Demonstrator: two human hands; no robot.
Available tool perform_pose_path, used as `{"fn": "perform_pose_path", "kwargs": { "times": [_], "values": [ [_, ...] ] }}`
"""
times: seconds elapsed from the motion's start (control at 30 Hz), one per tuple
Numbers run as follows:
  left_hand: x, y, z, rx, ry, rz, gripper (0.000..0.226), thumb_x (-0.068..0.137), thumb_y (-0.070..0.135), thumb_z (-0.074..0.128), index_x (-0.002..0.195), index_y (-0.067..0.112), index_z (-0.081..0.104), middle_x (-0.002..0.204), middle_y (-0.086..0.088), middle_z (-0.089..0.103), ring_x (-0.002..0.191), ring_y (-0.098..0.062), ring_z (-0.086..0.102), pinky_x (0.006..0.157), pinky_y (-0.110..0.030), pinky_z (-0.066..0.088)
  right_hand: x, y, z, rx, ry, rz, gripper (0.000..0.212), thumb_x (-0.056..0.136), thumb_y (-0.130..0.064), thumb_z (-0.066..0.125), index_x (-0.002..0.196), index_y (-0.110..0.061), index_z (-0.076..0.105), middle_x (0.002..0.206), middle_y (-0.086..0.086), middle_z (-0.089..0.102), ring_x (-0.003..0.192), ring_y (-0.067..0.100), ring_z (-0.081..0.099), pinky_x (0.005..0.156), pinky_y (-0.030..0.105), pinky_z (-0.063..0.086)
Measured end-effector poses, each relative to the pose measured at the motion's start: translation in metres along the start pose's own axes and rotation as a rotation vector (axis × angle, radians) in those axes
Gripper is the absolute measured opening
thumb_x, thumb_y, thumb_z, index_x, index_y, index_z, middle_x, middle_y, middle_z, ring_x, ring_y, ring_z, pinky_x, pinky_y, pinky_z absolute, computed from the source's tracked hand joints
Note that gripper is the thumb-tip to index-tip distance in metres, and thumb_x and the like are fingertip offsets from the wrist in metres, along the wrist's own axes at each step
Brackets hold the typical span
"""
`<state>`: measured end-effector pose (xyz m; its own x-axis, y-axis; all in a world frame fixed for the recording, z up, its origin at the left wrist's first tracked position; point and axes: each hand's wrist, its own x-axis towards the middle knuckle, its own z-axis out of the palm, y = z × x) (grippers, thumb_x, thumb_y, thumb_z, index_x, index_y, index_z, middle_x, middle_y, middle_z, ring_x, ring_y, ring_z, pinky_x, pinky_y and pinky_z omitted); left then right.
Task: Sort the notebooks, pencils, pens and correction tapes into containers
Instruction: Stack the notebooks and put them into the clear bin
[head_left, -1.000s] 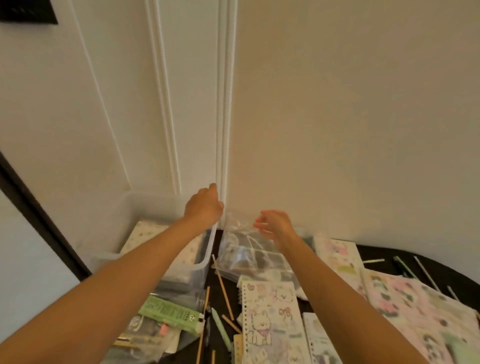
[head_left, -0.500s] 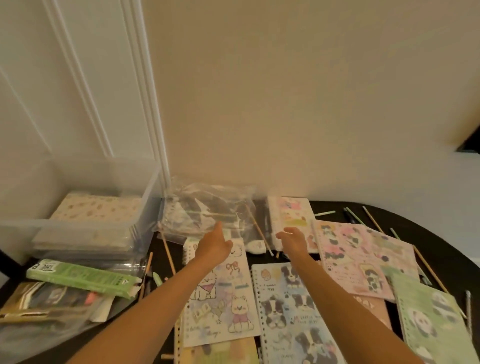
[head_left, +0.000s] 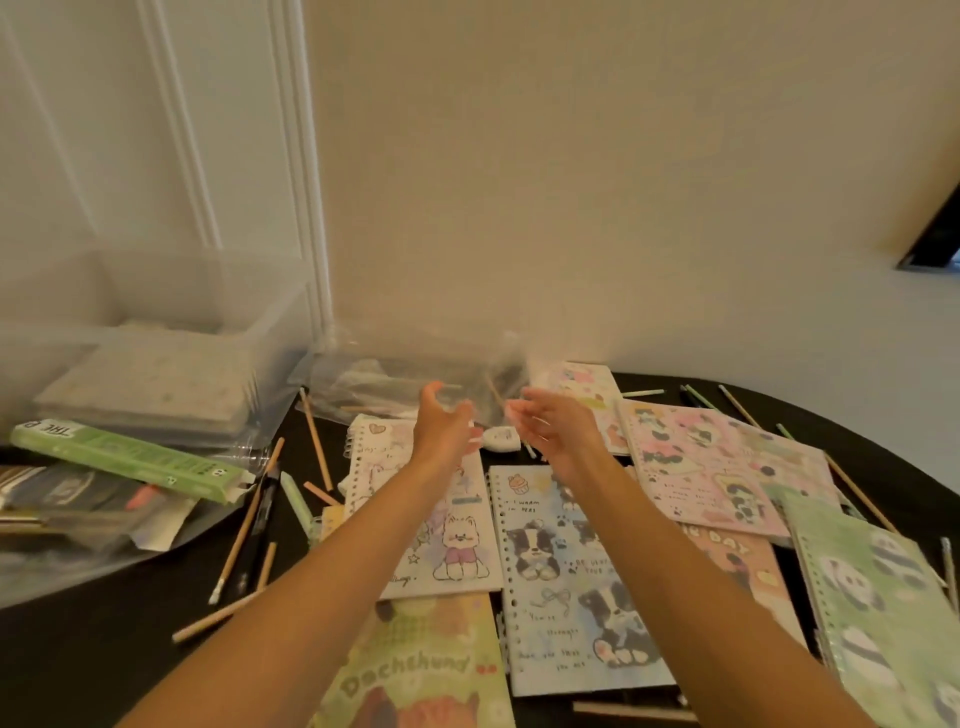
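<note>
Several spiral notebooks with cartoon covers lie spread over the dark table; one with a white dog (head_left: 436, 514) and one with black-and-white puppies (head_left: 566, 571) are under my forearms. A white correction tape (head_left: 501, 439) sits between my hands. My left hand (head_left: 441, 421) and my right hand (head_left: 556, 423) hover open just above it, fingers apart, holding nothing. Behind them lies a clear plastic bag (head_left: 410, 379) with dark items inside. Wooden pencils (head_left: 317, 441) and a pale green pen (head_left: 296, 501) are scattered at the left.
A clear plastic bin (head_left: 260, 322) holding a speckled notebook stands at the back left against the wall. A green box (head_left: 130, 460) lies on another plastic bag at the left. More notebooks, including a green panda one (head_left: 878, 618), cover the right. Pens lie near the far table edge (head_left: 701, 397).
The view has dropped from the wall to the table. My hands came down from the bin and bag and now hover over the correction tape.
</note>
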<state>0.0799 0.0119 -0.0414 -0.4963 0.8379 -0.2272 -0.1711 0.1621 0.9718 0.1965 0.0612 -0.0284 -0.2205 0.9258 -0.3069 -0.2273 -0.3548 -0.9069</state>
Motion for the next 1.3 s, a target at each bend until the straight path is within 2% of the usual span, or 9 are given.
{"fn": "perform_pose_path", "kwargs": {
  "times": [0.13, 0.33, 0.53, 0.63, 0.7, 0.8, 0.93, 1.07, 1.3],
  "values": [
    [-0.033, -0.012, -0.001, -0.090, 0.006, 0.107, 0.070, 0.084, -0.013, 0.051, 0.141, 0.020, 0.028, 0.128, -0.011, 0.049, 0.099, -0.026, 0.061, 0.067, -0.024, 0.052, -0.040, 0.012, -0.019, -0.025, -0.071, -0.089, 0.013, 0.081, 0.007, 0.047, 0.079, 0.000, 0.058, 0.079, 0.016, 0.066, 0.066, 0.021, 0.065, 0.061, 0.026, 0.052],
    [-0.085, -0.024, -0.010, -0.008, -0.072, 0.180, 0.061, 0.083, -0.021, 0.042, 0.133, 0.013, 0.039, 0.109, -0.008, 0.057, 0.085, -0.025, 0.064, 0.068, -0.030, 0.055, -0.083, 0.021, -0.068, 0.082, 0.116, -0.032, 0.035, 0.088, -0.031, 0.056, 0.111, -0.006, 0.048, 0.093, 0.017, 0.061, 0.083, 0.028, 0.062, 0.069, 0.035, 0.053],
    [-0.113, -0.035, -0.011, 0.149, -0.185, 0.095, 0.062, 0.089, -0.012, 0.042, 0.140, 0.022, 0.032, 0.118, -0.011, 0.055, 0.075, -0.019, 0.063, 0.061, -0.028, 0.052, -0.120, 0.030, -0.101, 0.084, 0.292, -0.009, 0.032, 0.092, 0.006, 0.040, 0.123, 0.005, 0.046, 0.096, 0.022, 0.063, 0.071, 0.027, 0.064, 0.055, 0.032, 0.057],
    [-0.121, -0.042, -0.012, 0.184, -0.123, 0.063, 0.060, 0.092, -0.004, 0.041, 0.143, 0.023, 0.026, 0.123, -0.013, 0.049, 0.080, -0.018, 0.059, 0.065, -0.028, 0.053, -0.132, 0.040, -0.108, 0.128, 0.296, -0.027, 0.029, 0.097, 0.000, 0.034, 0.124, 0.002, 0.045, 0.108, 0.016, 0.060, 0.068, 0.020, 0.067, 0.084, 0.036, 0.051],
    [-0.122, -0.046, -0.015, 0.246, -0.054, 0.057, 0.054, 0.093, -0.002, 0.040, 0.142, 0.018, 0.028, 0.121, -0.012, 0.051, 0.087, -0.020, 0.058, 0.065, -0.027, 0.052, -0.131, 0.046, -0.111, 0.127, 0.349, -0.048, 0.032, 0.095, 0.002, 0.039, 0.126, 0.004, 0.043, 0.115, 0.015, 0.057, 0.061, 0.016, 0.066, 0.069, 0.033, 0.054],
    [-0.123, -0.048, -0.024, 0.349, 0.013, 0.082, 0.051, 0.091, -0.003, 0.037, 0.139, 0.014, 0.033, 0.106, -0.008, 0.052, 0.090, -0.024, 0.059, 0.074, -0.034, 0.051, -0.135, 0.050, -0.108, 0.204, 0.505, -0.029, 0.047, 0.094, 0.004, 0.043, 0.139, 0.001, 0.030, 0.123, 0.020, 0.053, 0.098, 0.030, 0.060, 0.075, 0.033, 0.053],
    [-0.117, -0.044, -0.039, 0.619, 0.119, 0.170, 0.048, 0.091, 0.002, 0.041, 0.138, 0.008, 0.035, 0.134, -0.014, 0.044, 0.109, -0.028, 0.050, 0.082, -0.036, 0.045, -0.135, 0.056, -0.103, 0.026, 0.628, -0.173, 0.072, 0.090, -0.001, 0.051, 0.148, -0.008, 0.008, 0.137, 0.017, 0.041, 0.119, 0.033, 0.047, 0.086, 0.038, 0.046],
    [-0.117, -0.040, -0.051, 0.856, 0.218, 0.072, 0.050, 0.093, 0.012, 0.047, 0.139, 0.005, 0.030, 0.146, -0.020, 0.023, 0.137, -0.036, 0.015, 0.105, -0.046, 0.028, -0.140, 0.062, -0.091, -0.462, 0.743, -0.559, 0.071, 0.082, 0.004, 0.058, 0.143, -0.006, 0.024, 0.147, 0.014, 0.030, 0.136, 0.029, 0.029, 0.110, 0.044, 0.032],
    [-0.107, -0.041, -0.070, 0.824, 0.270, -0.128, 0.068, 0.092, 0.025, 0.054, 0.145, 0.005, 0.016, 0.151, -0.019, 0.012, 0.136, -0.037, 0.019, 0.109, -0.043, 0.022, -0.148, 0.085, -0.036, -1.176, 0.207, -0.821, 0.042, 0.087, -0.003, 0.049, 0.128, -0.007, 0.047, 0.132, 0.010, 0.048, 0.126, 0.025, 0.039, 0.105, 0.032, 0.032]
  ]
}}
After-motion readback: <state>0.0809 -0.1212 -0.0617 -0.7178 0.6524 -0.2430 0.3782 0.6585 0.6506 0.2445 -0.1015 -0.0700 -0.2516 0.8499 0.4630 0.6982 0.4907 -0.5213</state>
